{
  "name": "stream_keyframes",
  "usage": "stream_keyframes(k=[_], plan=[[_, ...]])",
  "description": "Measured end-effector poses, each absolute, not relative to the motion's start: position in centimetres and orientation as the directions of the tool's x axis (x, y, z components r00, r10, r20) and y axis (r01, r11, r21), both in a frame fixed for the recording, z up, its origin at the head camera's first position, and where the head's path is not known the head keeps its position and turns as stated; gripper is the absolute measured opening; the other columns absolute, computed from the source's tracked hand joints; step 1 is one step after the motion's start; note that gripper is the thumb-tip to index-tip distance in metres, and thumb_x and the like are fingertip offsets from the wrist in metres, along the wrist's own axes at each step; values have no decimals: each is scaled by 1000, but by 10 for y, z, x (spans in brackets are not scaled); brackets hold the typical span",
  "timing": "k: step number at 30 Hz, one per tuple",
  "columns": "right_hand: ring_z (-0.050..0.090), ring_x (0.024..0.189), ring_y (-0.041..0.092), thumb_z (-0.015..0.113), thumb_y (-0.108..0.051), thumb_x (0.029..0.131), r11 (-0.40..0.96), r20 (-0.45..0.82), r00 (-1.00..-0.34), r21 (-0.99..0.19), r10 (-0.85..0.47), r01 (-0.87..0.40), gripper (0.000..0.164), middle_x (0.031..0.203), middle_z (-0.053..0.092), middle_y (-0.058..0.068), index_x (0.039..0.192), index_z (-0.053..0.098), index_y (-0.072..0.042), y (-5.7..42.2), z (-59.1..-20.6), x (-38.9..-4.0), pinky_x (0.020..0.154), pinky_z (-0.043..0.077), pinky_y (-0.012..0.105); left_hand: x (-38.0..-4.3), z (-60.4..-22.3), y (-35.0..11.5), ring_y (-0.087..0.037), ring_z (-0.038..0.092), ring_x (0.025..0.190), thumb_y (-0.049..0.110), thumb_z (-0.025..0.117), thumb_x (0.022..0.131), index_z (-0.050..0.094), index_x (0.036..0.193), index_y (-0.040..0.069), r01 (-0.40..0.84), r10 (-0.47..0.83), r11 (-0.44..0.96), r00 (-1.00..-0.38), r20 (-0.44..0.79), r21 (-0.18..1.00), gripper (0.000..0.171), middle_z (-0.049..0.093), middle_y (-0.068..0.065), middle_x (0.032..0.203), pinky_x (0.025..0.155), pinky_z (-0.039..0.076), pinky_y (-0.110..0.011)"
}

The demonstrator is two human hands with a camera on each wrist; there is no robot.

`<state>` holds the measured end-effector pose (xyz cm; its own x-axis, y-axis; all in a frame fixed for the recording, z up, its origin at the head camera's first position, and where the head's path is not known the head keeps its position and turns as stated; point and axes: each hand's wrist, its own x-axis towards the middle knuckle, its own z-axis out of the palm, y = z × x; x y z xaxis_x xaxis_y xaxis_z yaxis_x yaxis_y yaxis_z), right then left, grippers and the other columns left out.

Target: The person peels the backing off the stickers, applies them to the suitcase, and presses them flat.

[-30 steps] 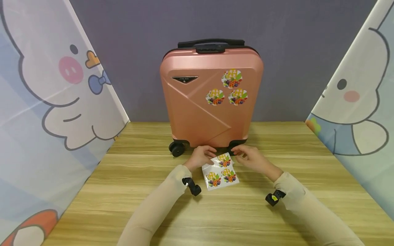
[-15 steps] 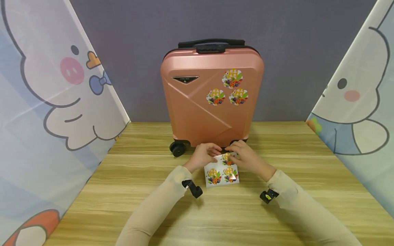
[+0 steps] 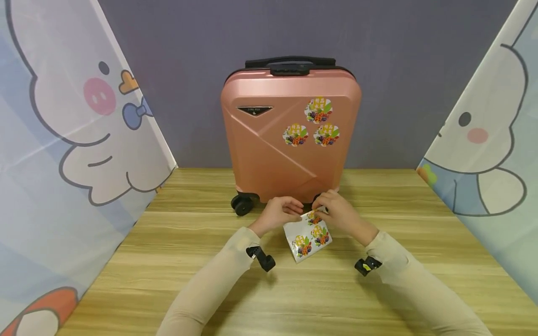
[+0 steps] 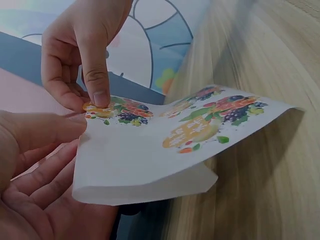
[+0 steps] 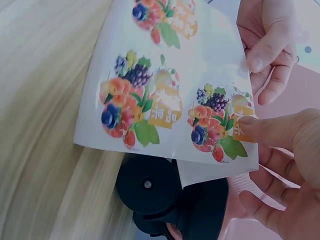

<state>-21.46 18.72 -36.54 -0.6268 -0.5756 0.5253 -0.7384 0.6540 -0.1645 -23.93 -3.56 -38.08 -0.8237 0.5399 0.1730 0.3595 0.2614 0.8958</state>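
A white sheet of round fruit stickers (image 3: 297,229) is held slightly tilted above the table, in front of the suitcase's base. Its back part folds under, as the left wrist view shows. My left hand (image 3: 275,215) pinches the sheet's left edge, thumb on top and fingers beneath. At the far right corner my right hand (image 3: 342,215) pinches the sheet, its thumb (image 5: 272,127) lying on a sticker (image 5: 217,122). Behind stands an upright pink suitcase (image 3: 269,163) with three matching stickers (image 3: 318,110) on its upper right front.
The suitcase's black wheel (image 3: 241,205) rests on the wood-grain table (image 3: 168,242); its other front wheel is mostly hidden by my right hand. A grey wall (image 3: 168,70) rises behind. Cartoon-printed panels (image 3: 475,154) flank the table on both sides.
My right hand has moved left and come onto the sheet's far right corner, pinching it. The sheet has turned and its near edge has swung to the right. My left hand keeps its hold.
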Motion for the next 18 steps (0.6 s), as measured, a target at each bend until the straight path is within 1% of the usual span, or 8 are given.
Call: stream_keyframes(k=[3, 5, 7, 10, 12, 14, 17, 18], plan=[[58, 82, 25, 83, 4, 75, 648, 544, -615, -161, -571, -744, 20, 85, 67, 6, 85, 69, -6, 188, -364, -216, 81, 52, 49, -240, -379, -36, -21, 71, 86, -3, 77, 83, 64, 122, -4, 347, 532, 250, -829, 171, 904, 41, 73, -14, 99, 76, 58, -28], [58, 83, 25, 83, 4, 75, 650, 551, -616, -165, -563, -742, 20, 86, 67, 5, 84, 69, -7, 189, -362, -216, 80, 52, 48, -241, -378, -35, -20, 72, 85, -4, 77, 83, 62, 126, -3, 342, 526, 251, -833, 169, 906, 45, 73, -13, 95, 75, 58, -28], [58, 84, 26, 83, 4, 76, 649, 550, -617, -169, -563, -742, 19, 87, 67, 5, 82, 70, -8, 189, -361, -216, 77, 52, 47, -241, -377, -35, -19, 71, 82, -3, 77, 83, 62, 126, -3, 343, 524, 261, -835, 166, 902, 46, 74, -12, 92, 74, 58, -28], [58, 86, 27, 83, 5, 75, 643, 547, -615, -171, -568, -746, 18, 89, 67, 7, 80, 71, -7, 189, -360, -215, 86, 51, 53, -242, -376, -36, -17, 71, 80, -2, 77, 84, 62, 125, -4, 335, 527, 267, -836, 154, 904, 45, 74, -10, 89, 72, 57, -27], [57, 86, 28, 83, 6, 74, 633, 555, -602, -165, -575, -756, 17, 89, 65, 8, 78, 71, -6, 189, -361, -215, 88, 50, 56, -242, -376, -36, -17, 70, 79, -2, 77, 84, 61, 125, -5, 322, 532, 267, -835, 140, 908, 44, 74, -10, 89, 70, 57, -27], [56, 85, 27, 84, 7, 73, 626, 573, -583, -150, -576, -765, 18, 89, 64, 8, 77, 72, -6, 188, -363, -215, 87, 51, 54, -241, -376, -36, -17, 70, 80, -2, 76, 85, 61, 125, -5, 309, 534, 261, -835, 130, 914, 44, 74, -10, 89, 70, 56, -26], [54, 83, 26, 84, 9, 71, 620, 606, -554, -123, -572, -775, 20, 87, 62, 7, 75, 72, -7, 188, -364, -215, 77, 51, 45, -239, -374, -36, -17, 70, 79, -2, 75, 85, 61, 125, -6, 311, 533, 253, -835, 137, 916, 42, 74, -11, 89, 69, 55, -26], [54, 83, 25, 84, 9, 70, 617, 614, -545, -117, -571, -778, 21, 86, 62, 6, 75, 72, -7, 188, -364, -215, 75, 51, 43, -239, -374, -36, -17, 70, 79, -2, 75, 85, 62, 124, -6, 313, 531, 251, -836, 140, 916, 42, 74, -11, 89, 68, 55, -26]])
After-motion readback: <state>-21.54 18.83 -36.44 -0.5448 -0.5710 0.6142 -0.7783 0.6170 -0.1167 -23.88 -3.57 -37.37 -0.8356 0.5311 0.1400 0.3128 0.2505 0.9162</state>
